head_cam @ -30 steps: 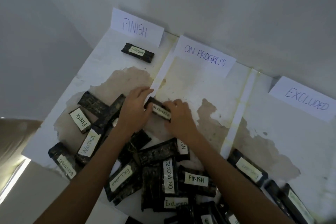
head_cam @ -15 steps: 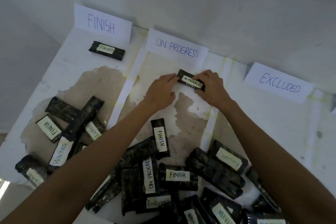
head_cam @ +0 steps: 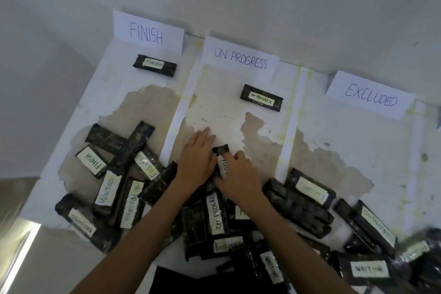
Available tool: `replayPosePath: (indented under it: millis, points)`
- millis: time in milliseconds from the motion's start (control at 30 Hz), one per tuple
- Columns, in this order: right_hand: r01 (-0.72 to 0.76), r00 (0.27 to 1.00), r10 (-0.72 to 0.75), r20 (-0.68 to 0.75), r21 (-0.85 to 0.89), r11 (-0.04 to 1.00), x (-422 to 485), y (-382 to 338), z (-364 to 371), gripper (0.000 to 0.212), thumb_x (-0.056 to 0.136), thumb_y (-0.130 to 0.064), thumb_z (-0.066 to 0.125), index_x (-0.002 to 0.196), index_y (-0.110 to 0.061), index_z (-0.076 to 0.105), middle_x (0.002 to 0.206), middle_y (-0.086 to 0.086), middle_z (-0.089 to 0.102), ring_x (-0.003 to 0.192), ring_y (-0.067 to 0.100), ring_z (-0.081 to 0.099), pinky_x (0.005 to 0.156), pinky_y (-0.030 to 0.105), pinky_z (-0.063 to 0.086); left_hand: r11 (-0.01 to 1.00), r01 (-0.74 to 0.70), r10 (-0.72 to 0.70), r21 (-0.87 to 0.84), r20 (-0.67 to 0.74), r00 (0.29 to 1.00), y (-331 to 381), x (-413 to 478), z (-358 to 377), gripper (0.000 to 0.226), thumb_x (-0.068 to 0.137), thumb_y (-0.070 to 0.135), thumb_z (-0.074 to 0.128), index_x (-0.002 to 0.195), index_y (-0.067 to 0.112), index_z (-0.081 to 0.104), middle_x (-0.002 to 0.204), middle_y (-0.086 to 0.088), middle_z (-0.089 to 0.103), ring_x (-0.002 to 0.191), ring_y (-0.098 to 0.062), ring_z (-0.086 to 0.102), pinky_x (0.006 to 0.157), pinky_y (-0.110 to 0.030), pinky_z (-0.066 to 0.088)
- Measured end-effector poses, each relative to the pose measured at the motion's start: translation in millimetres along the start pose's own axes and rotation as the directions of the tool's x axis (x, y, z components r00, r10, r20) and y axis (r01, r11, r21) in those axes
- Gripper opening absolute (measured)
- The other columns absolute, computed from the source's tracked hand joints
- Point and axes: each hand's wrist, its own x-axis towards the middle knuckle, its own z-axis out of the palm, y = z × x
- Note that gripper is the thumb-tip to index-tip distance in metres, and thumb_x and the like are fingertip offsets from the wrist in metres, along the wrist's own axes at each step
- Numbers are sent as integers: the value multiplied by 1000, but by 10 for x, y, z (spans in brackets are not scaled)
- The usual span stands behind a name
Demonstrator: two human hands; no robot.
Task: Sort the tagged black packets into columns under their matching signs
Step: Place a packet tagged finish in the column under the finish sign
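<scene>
Both hands had drawn back from the ON PROGRESS packet [head_cam: 261,100], left lying alone under the ON PROGRESS sign [head_cam: 241,59], to the far edge of the pile [head_cam: 298,210]. The left hand [head_cam: 195,162] lay fairly flat, fingers straight, against the side of a packet tagged FINISH [head_cam: 220,150], while the right hand [head_cam: 238,174] curled its fingers over that packet's tag. This looked like the next pick-up, which called for lifting it clear and carrying it left, under the FINISH sign [head_cam: 148,33].
</scene>
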Motion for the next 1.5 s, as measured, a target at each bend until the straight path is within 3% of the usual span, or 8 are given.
replayPosePath:
  millis: [200, 467, 633, 767, 900, 967, 1233, 1500]
  points:
    - [-161, 947, 144, -286, -37, 986, -17, -243, 285, 38, 79, -35, 63, 106, -11, 54, 92, 13, 56, 69, 31, 55, 54, 35, 44, 996, -80, 82, -45, 45, 996, -145, -23, -82, 55, 90, 39, 26, 132, 10, 46, 147, -11, 36, 134, -31, 32, 106, -46, 33]
    - [-290, 940, 238, -245, -204, 935, 302, -480, 212, 28, 86, -21, 56, 108, -6, 47, 102, 17, 54, 85, 36, 56, 61, 38, 43, 977, -203, 206, -68, 31, 978, -651, -38, -481, 48, 92, 37, 32, 127, 9, 51, 135, -11, 50, 124, -27, 45, 99, -42, 42]
    - [-110, 956, 56, -288, -174, 979, 519, -525, 34, 40, 77, -29, 67, 103, -3, 53, 91, 18, 61, 78, 38, 58, 62, 41, 47, 983, -168, 166, -67, -33, 986, -1039, 44, -825, 55, 91, 42, 26, 129, 10, 50, 134, -10, 51, 123, -26, 44, 99, -41, 39]
    - [76, 917, -125, -379, -141, 987, 830, -790, -70, 43, 70, -28, 73, 104, -4, 60, 87, 15, 66, 75, 37, 60, 64, 41, 46, 989, -108, 101, -100, -81, 992, -1318, 143, -1007, 55, 86, 39, 29, 127, 9, 51, 132, -10, 51, 123, -27, 44, 99, -43, 38]
    - [255, 899, -257, -354, -53, 965, 1279, -1190, -49, 46, 68, -28, 59, 108, -4, 61, 98, 14, 64, 81, 34, 60, 68, 42, 49, 995, -33, 22, -97, -116, 993, -1657, 227, -1157, 49, 84, 30, 41, 128, 10, 50, 131, -10, 52, 121, -28, 46, 98, -44, 41]
    - [318, 889, -303, -342, -14, 948, 1563, -1414, -38, 47, 68, -25, 68, 108, -3, 61, 102, 16, 59, 81, 33, 60, 67, 40, 51, 998, 17, -25, -59, -137, 990, -1860, 276, -1245, 47, 82, 22, 49, 127, 9, 50, 130, -12, 52, 118, -30, 48, 94, -43, 42]
    - [443, 860, -416, -296, 27, 896, 2605, -2255, -20, 47, 67, -7, 70, 111, 2, 58, 106, 21, 55, 87, 36, 58, 76, 47, 50, 978, 206, -208, -29, -125, 970, -2623, 589, -1475, 55, 81, 26, 49, 127, -3, 48, 131, -23, 50, 116, -40, 48, 94, -52, 43]
    - [542, 811, -532, -244, -32, 840, 3114, -2588, 215, 38, 68, -4, 68, 104, -1, 58, 100, 18, 58, 84, 34, 56, 73, 46, 49, 985, 173, -172, -10, -158, 972, -2800, 674, -1417, 51, 82, 16, 59, 127, -5, 47, 130, -23, 50, 114, -42, 48, 93, -50, 42]
